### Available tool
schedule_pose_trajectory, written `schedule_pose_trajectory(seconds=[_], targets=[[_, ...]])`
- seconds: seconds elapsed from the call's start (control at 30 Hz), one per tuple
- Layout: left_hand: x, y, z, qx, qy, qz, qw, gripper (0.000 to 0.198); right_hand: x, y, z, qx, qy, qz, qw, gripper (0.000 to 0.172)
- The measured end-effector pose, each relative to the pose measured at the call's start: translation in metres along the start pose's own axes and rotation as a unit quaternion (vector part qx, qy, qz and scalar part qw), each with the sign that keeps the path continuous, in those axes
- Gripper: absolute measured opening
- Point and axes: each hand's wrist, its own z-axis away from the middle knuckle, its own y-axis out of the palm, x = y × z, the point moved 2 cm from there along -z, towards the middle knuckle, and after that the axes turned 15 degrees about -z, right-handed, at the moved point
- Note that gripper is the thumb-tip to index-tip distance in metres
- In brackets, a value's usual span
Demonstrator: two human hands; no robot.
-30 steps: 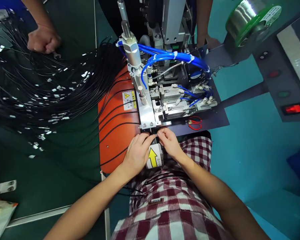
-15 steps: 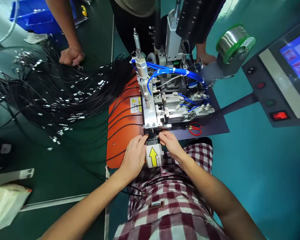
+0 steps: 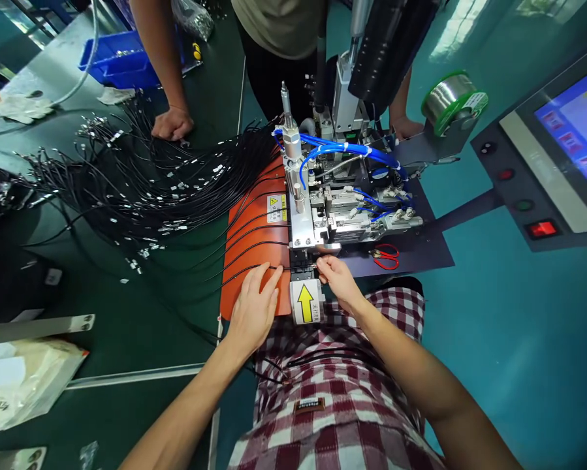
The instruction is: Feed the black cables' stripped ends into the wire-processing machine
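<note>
A thin black cable (image 3: 244, 270) runs across the orange cover (image 3: 234, 301) and over the dark slotted holder at the machine's near end. My left hand (image 3: 254, 305) lies on the cover with its fingers apart, the fingertips touching the cable. At the holder's right side, my right hand (image 3: 341, 282) is closed in a pinch on the cable's end, whose tip is mostly hidden by the fingers. Just below the holder is a white label with a yellow arrow (image 3: 305, 303). Several more cables lie parallel across the cover, leading into the soldering machine (image 3: 303, 225).
Red-handled cutters (image 3: 386, 256) lie on the machine's dark base plate. A solder spool (image 3: 450, 104) and a control panel (image 3: 542, 163) stand at right. Many cables (image 3: 190, 189) cover the table at left. Across from me a person leans a fist (image 3: 173, 123) on the table.
My left hand has drawn back left from the holder onto the orange cover, its fingers spreading. The right hand stays at the holder's right side. The head view has shifted slightly.
</note>
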Motion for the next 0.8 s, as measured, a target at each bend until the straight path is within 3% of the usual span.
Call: schedule_pose_trajectory(seconds=[0.17, 0.3, 0.43, 0.5, 0.57, 0.63, 0.7, 0.8], targets=[[0.008, 0.002, -0.006, -0.018, 0.021, 0.006, 1.000, 0.046, 0.008, -0.039, 0.016, -0.093, -0.034, 0.007, 0.995, 0.050], [0.024, 0.002, -0.043, -0.048, 0.047, 0.025, 0.997, 0.042, 0.006, -0.068, 0.031, -0.139, -0.041, 0.005, 0.989, 0.049], [0.042, -0.013, -0.065, -0.050, 0.074, 0.051, 0.995, 0.038, 0.001, -0.076, 0.041, -0.146, -0.028, -0.003, 0.989, 0.045], [0.046, -0.025, -0.049, -0.033, 0.093, 0.080, 0.992, 0.037, 0.003, -0.078, 0.046, -0.145, -0.027, -0.007, 0.989, 0.043], [0.044, -0.034, -0.013, -0.025, 0.133, 0.082, 0.987, 0.032, 0.008, -0.080, 0.052, -0.142, -0.044, -0.001, 0.989, 0.038], [0.036, -0.033, 0.031, 0.035, 0.257, 0.016, 0.966, 0.026, 0.015, -0.080, 0.059, -0.136, -0.066, 0.013, 0.988, 0.031], [0.030, -0.027, 0.067, 0.066, 0.324, -0.083, 0.940, 0.025, 0.022, -0.077, 0.065, -0.128, -0.071, 0.029, 0.989, 0.027], [0.033, -0.028, 0.082, 0.056, 0.336, -0.110, 0.934, 0.018, 0.029, -0.062, 0.072, -0.106, -0.068, 0.052, 0.991, 0.024]])
